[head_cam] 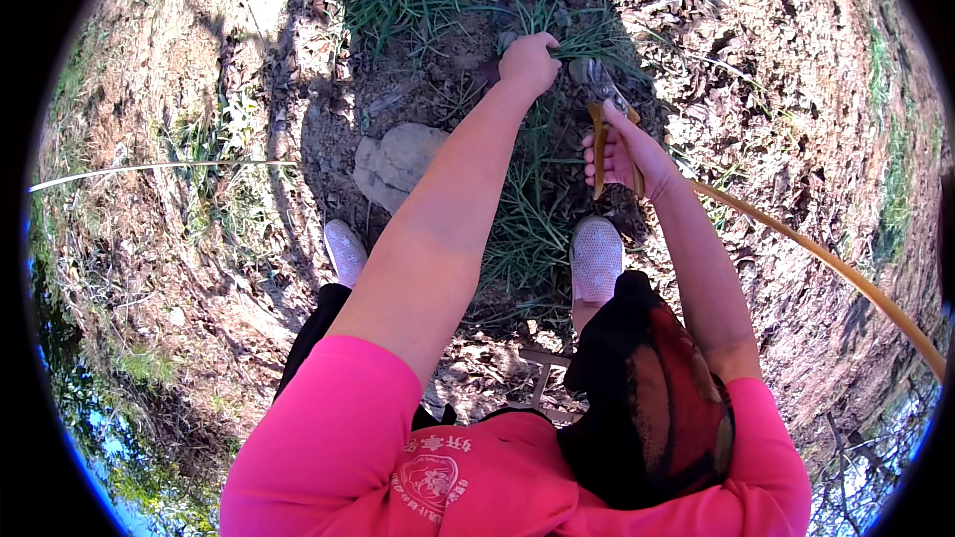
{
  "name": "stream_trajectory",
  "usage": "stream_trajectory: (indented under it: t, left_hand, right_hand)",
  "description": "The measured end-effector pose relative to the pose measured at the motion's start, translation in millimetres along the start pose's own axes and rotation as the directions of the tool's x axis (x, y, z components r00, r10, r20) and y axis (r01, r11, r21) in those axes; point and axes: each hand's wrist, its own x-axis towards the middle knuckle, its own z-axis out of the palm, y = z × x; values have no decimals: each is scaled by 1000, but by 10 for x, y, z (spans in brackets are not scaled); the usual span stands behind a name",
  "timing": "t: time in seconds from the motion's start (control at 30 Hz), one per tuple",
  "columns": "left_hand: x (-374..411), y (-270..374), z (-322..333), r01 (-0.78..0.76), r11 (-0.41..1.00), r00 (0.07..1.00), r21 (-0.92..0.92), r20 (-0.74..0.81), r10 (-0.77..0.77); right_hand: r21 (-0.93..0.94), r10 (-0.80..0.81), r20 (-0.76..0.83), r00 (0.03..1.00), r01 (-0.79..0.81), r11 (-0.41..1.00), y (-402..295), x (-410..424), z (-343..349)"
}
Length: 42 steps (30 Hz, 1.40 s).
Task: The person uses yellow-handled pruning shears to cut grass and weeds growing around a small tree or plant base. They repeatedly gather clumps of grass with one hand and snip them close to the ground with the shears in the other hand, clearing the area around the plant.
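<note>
Near the top centre, my left hand (529,64) reaches down to the tuft of green grass (589,37); its fingers are curled at the blades, and whether they grip any is not plain. To its right, my right hand (623,153) holds a pair of pruning shears (600,136) with orange-yellow handles. The handles are spread and the metal blades point up the picture, close to the grass and a small stone. Fingers of the right hand wrap partly around the handles, with the thumb near the pivot.
A flat pale rock (395,164) lies left of my left forearm. More grass (526,239) grows between my shoes (597,257). A long tan pole (828,261) runs from behind my right wrist to the right rim. Dry leaves (716,7) cover the ground on the right.
</note>
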Motion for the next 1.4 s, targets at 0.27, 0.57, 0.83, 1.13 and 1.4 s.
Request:
stream_trajectory:
  t: [0.27,0.57,0.83,1.13,1.4]
  left_hand:
    - [41,-47,12,-113,994,988,15,-105,114]
    - [173,-336,56,193,823,961,-534,-67,-268]
    - [51,-348,37,205,511,922,-834,-10,-386]
    - [-105,-310,-40,128,477,941,-869,-45,-336]
    - [-150,-359,-30,118,501,941,-858,-65,-332]
  right_hand:
    - [10,14,27,1000,-14,1000,-7,58,46]
    - [-4,49,87,995,-48,999,-8,42,111]
    - [-26,142,226,964,-140,990,-70,261,302]
    - [87,157,312,937,-193,977,-188,477,354]
    - [162,62,323,944,-119,980,-113,587,263]
